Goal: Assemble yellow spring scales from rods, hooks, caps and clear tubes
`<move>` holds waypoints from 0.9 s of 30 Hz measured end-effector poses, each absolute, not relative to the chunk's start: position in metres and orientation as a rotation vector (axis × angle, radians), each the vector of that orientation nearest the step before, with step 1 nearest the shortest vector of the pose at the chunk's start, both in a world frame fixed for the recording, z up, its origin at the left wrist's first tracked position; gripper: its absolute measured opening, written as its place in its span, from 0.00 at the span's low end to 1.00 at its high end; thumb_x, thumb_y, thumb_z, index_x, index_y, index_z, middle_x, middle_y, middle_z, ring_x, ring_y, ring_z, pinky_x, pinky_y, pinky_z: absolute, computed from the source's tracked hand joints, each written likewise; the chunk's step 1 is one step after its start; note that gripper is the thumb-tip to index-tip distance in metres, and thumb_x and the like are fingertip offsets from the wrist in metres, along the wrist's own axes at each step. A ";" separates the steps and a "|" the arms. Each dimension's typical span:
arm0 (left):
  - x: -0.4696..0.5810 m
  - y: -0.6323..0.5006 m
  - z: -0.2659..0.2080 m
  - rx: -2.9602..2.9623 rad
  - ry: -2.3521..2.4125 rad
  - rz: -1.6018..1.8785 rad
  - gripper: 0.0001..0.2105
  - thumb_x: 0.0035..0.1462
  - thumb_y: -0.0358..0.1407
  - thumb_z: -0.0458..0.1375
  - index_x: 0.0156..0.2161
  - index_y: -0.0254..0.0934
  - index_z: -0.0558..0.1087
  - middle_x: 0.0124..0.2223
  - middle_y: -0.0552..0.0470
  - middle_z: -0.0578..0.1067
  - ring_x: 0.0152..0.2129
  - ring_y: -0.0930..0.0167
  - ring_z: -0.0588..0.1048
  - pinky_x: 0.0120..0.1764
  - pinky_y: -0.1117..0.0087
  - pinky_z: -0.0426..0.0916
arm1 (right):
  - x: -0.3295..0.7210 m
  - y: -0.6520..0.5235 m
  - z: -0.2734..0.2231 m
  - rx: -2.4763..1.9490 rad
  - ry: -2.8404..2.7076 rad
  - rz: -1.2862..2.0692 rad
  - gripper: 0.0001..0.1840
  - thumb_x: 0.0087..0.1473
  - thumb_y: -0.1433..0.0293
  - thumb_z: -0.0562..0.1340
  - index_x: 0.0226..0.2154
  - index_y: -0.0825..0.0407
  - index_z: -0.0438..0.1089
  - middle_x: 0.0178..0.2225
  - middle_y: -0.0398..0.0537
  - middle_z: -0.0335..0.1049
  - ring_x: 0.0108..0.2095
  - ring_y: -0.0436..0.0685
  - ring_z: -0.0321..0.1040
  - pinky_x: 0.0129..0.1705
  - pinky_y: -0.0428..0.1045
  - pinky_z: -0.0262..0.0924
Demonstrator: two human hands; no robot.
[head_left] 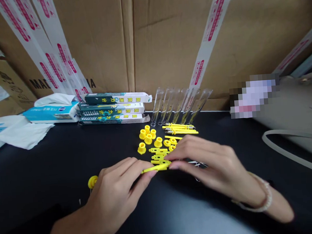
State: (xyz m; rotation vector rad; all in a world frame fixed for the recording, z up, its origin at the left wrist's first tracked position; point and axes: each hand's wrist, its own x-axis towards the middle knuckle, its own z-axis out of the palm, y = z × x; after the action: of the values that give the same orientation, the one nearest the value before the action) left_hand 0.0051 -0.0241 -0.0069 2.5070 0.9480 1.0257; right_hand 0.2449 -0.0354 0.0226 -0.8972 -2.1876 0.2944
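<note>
Over a black table point(68, 162), near the middle of the head view, a yellow strip point(154, 168) is held up between two bare hands. The left hand point(115, 187) pinches its near end between thumb and forefinger, while the right hand point(215, 162), with a beaded bracelet point(268, 196) at the wrist, has its thumb and fingertips drawn narrow on the other end. Just beyond lie flat yellow parts point(158, 157), and past them stand flanged yellow caps point(148, 139) beside small yellow rings point(167, 143). Yellow rods with metal fittings point(183, 131) lie farther back, in front of a row of clear tubes point(157, 108) leaning against a cardboard box point(166, 41). Thin metal wires point(198, 163) show past the right hand, partly hidden by it; a yellow round piece point(92, 182) sits beside the left hand. Stacked cartons point(112, 110) and a blue tissue pack point(52, 113) lie at back left.
</note>
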 end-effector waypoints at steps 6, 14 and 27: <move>0.005 -0.022 -0.005 2.486 0.965 1.083 0.05 0.65 0.29 0.58 0.42 0.39 0.76 0.37 0.54 0.78 0.34 0.71 0.74 0.40 0.71 0.66 | 0.288 -0.019 0.039 -1.202 -2.238 0.262 0.10 0.60 0.60 0.65 0.34 0.47 0.79 0.30 0.45 0.78 0.29 0.55 0.73 0.31 0.49 0.64; 0.007 -0.020 -0.008 2.473 0.892 1.146 0.09 0.63 0.28 0.60 0.47 0.38 0.76 0.38 0.54 0.80 0.33 0.71 0.73 0.38 0.73 0.69 | 0.286 -0.027 0.031 -1.378 -2.527 0.087 0.12 0.51 0.57 0.71 0.32 0.48 0.78 0.28 0.44 0.77 0.27 0.55 0.72 0.29 0.49 0.59; 0.005 -0.018 -0.011 2.503 0.976 1.179 0.10 0.61 0.31 0.63 0.47 0.43 0.79 0.34 0.55 0.75 0.33 0.72 0.72 0.37 0.73 0.69 | 0.254 -0.039 0.024 -1.255 -2.096 0.609 0.03 0.58 0.70 0.65 0.37 0.49 0.75 0.34 0.42 0.79 0.25 0.49 0.73 0.29 0.44 0.68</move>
State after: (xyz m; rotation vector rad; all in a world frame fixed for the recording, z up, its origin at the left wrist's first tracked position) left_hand 0.0052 -0.0177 -0.0109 2.5026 0.9758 1.1790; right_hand 0.2541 -0.0392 0.0242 -1.2545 -2.0959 0.6094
